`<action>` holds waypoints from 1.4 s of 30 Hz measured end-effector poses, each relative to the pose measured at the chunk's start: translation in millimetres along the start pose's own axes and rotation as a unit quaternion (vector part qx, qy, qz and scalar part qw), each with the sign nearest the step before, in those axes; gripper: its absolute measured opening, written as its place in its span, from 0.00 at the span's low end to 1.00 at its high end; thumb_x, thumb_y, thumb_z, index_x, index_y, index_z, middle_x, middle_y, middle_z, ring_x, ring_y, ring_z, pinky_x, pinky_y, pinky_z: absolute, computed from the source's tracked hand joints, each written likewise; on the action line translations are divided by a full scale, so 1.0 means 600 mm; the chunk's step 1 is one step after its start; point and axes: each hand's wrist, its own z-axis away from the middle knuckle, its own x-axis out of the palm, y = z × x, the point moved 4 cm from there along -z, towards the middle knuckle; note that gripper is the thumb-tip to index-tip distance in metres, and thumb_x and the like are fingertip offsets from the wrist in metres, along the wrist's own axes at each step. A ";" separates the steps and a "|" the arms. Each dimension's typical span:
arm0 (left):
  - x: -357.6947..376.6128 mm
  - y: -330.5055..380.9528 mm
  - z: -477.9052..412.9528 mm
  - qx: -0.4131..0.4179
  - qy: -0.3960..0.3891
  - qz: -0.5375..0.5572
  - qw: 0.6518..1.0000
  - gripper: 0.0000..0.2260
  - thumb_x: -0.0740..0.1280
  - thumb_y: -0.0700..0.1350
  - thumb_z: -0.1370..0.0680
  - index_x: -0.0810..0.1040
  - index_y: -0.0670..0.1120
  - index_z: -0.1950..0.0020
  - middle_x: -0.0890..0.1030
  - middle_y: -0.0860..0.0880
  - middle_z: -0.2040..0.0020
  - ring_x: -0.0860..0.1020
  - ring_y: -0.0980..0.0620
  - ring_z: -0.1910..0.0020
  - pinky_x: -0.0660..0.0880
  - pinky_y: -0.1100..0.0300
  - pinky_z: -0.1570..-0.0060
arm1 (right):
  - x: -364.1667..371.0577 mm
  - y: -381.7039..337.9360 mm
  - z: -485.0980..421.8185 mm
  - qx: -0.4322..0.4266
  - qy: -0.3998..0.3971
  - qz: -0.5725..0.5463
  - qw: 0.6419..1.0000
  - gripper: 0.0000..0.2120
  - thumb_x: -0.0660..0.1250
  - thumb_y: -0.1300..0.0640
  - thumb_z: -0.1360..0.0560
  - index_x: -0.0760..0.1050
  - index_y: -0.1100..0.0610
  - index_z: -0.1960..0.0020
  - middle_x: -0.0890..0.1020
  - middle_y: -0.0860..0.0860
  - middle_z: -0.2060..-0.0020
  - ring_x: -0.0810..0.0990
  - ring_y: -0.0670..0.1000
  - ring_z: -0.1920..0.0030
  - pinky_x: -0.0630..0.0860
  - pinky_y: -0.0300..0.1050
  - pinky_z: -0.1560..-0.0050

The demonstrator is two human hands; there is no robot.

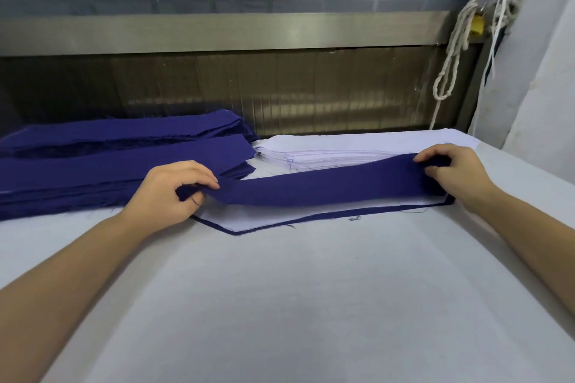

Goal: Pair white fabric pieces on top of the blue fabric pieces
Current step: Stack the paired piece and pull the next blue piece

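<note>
Your left hand [168,190] and right hand [457,171] pinch the ends of a long dark-blue fabric strip [326,188], lengthwise left-right near the white padded table's [280,305] far edge, flat white fabric stack [326,152] just behind (dark-blue fabric stack [93,165] at far-left)

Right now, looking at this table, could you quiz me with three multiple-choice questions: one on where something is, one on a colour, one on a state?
1. Where is the white stack? A) behind the held blue strip B) on the floor C) in a box
2. What colour shows beneath the flat white piece? A) red B) blue C) green
3. The blue strip is: A) lying untouched B) held at both ends C) rolled up
Answers: 1 A, it sits just beyond the strip. 2 B, a blue piece peeks out under it. 3 B, the left grip and right grip each pinch an end.
</note>
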 end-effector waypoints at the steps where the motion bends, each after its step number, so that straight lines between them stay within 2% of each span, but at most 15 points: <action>1: 0.000 0.003 0.000 0.003 -0.009 0.004 1.000 0.11 0.69 0.27 0.32 0.84 0.40 0.56 0.81 0.49 0.56 0.78 0.62 0.53 0.74 0.67 0.53 | 0.000 0.003 -0.001 0.003 -0.010 0.003 1.000 0.15 0.61 0.74 0.29 0.78 0.56 0.56 0.79 0.51 0.54 0.74 0.50 0.52 0.68 0.39 0.54; 3: 0.002 0.008 0.001 0.005 -0.029 0.008 1.000 0.10 0.67 0.30 0.33 0.84 0.41 0.58 0.81 0.50 0.58 0.78 0.55 0.60 0.74 0.60 0.59 | 0.003 0.010 -0.001 0.010 -0.036 0.028 0.999 0.15 0.61 0.74 0.29 0.78 0.57 0.56 0.79 0.52 0.55 0.75 0.51 0.52 0.70 0.39 0.58; 5: 0.006 0.007 0.003 -0.007 -0.051 0.015 0.999 0.10 0.66 0.32 0.34 0.84 0.42 0.59 0.80 0.53 0.59 0.78 0.53 0.61 0.74 0.60 0.61 | 0.001 0.015 -0.001 0.009 -0.037 0.072 0.997 0.13 0.62 0.73 0.30 0.79 0.57 0.56 0.80 0.52 0.56 0.75 0.51 0.53 0.69 0.41 0.56; 8: 0.013 -0.001 0.005 -0.030 -0.088 0.012 0.996 0.15 0.69 0.25 0.35 0.84 0.43 0.59 0.81 0.53 0.58 0.78 0.55 0.57 0.74 0.62 0.60 | -0.004 0.017 -0.001 0.009 -0.016 0.114 0.993 0.12 0.63 0.71 0.30 0.78 0.56 0.58 0.80 0.52 0.58 0.75 0.52 0.54 0.67 0.41 0.54; 11: 0.018 -0.009 0.006 -0.041 -0.111 0.000 0.993 0.16 0.69 0.24 0.36 0.84 0.43 0.58 0.81 0.53 0.56 0.80 0.52 0.56 0.74 0.61 0.55 | -0.005 0.018 -0.003 0.018 -0.017 0.143 0.989 0.13 0.62 0.71 0.31 0.78 0.54 0.61 0.80 0.52 0.61 0.75 0.54 0.56 0.68 0.43 0.56; 14: 0.021 -0.013 0.006 -0.044 -0.112 -0.007 0.993 0.16 0.69 0.25 0.35 0.84 0.43 0.57 0.80 0.54 0.55 0.80 0.52 0.54 0.74 0.64 0.52 | -0.007 0.019 -0.005 0.020 -0.020 0.155 0.988 0.14 0.61 0.72 0.32 0.78 0.55 0.61 0.80 0.53 0.62 0.76 0.55 0.56 0.69 0.44 0.56; 17: 0.014 -0.011 0.005 -0.037 -0.079 -0.005 0.996 0.15 0.68 0.26 0.34 0.84 0.43 0.56 0.80 0.54 0.55 0.79 0.54 0.55 0.72 0.67 0.52 | -0.011 0.018 -0.005 0.014 0.001 0.146 0.989 0.15 0.59 0.74 0.32 0.79 0.57 0.60 0.80 0.53 0.61 0.75 0.54 0.56 0.68 0.42 0.55; 20: 0.004 0.000 0.003 -0.013 -0.044 0.000 0.999 0.12 0.65 0.33 0.34 0.84 0.42 0.56 0.81 0.51 0.56 0.77 0.57 0.54 0.73 0.65 0.51 | -0.016 0.011 -0.005 -0.003 0.037 0.137 0.990 0.16 0.58 0.75 0.32 0.79 0.58 0.58 0.78 0.52 0.60 0.73 0.52 0.56 0.66 0.41 0.54; 25: 0.013 0.007 0.004 -0.006 -0.088 -0.001 0.996 0.15 0.69 0.24 0.35 0.85 0.42 0.58 0.82 0.51 0.57 0.78 0.57 0.55 0.74 0.66 0.54 | -0.017 0.018 -0.006 0.002 0.039 0.146 0.989 0.17 0.57 0.75 0.31 0.79 0.58 0.59 0.78 0.52 0.60 0.73 0.52 0.55 0.66 0.42 0.54; 29: 0.013 0.007 0.004 -0.017 -0.100 0.008 0.995 0.15 0.69 0.24 0.35 0.85 0.42 0.59 0.82 0.52 0.58 0.80 0.55 0.59 0.75 0.62 0.56 | -0.007 0.029 -0.007 0.013 0.000 0.168 0.986 0.16 0.57 0.75 0.30 0.79 0.58 0.58 0.79 0.53 0.59 0.73 0.52 0.55 0.66 0.41 0.53; 31: 0.014 0.009 0.004 -0.021 -0.106 0.011 0.994 0.14 0.68 0.26 0.34 0.85 0.43 0.59 0.82 0.52 0.58 0.80 0.54 0.59 0.75 0.61 0.56 | -0.004 0.030 -0.009 0.007 -0.010 0.177 0.984 0.16 0.58 0.74 0.29 0.79 0.58 0.58 0.79 0.53 0.59 0.74 0.52 0.55 0.67 0.41 0.52; 33: 0.014 0.011 0.004 -0.028 -0.118 0.017 0.992 0.11 0.65 0.33 0.33 0.85 0.43 0.58 0.82 0.53 0.58 0.80 0.55 0.58 0.75 0.61 0.55 | -0.004 0.029 -0.009 0.003 -0.008 0.179 0.984 0.15 0.58 0.74 0.29 0.80 0.59 0.57 0.80 0.54 0.59 0.74 0.53 0.56 0.67 0.41 0.52; 36: 0.014 0.010 0.003 -0.047 -0.134 0.029 0.989 0.15 0.60 0.37 0.35 0.85 0.43 0.57 0.82 0.53 0.56 0.79 0.58 0.56 0.74 0.64 0.53 | -0.008 0.024 -0.007 -0.003 0.011 0.174 0.985 0.15 0.58 0.74 0.30 0.80 0.60 0.57 0.80 0.55 0.58 0.73 0.52 0.56 0.66 0.41 0.53; 38: 0.015 0.011 0.004 -0.046 -0.134 0.032 0.989 0.14 0.60 0.38 0.32 0.84 0.42 0.57 0.82 0.53 0.57 0.78 0.58 0.56 0.73 0.65 0.53 | -0.011 0.020 -0.005 -0.009 0.025 0.167 0.986 0.16 0.57 0.74 0.30 0.80 0.61 0.56 0.81 0.56 0.56 0.73 0.52 0.55 0.66 0.41 0.53; 42: 0.018 0.012 0.003 -0.028 -0.122 0.008 0.992 0.11 0.63 0.44 0.27 0.84 0.43 0.57 0.82 0.53 0.59 0.79 0.55 0.58 0.74 0.60 0.56 | -0.013 0.015 -0.004 -0.019 0.032 0.166 0.985 0.16 0.57 0.74 0.30 0.80 0.61 0.56 0.82 0.58 0.54 0.72 0.52 0.55 0.65 0.41 0.53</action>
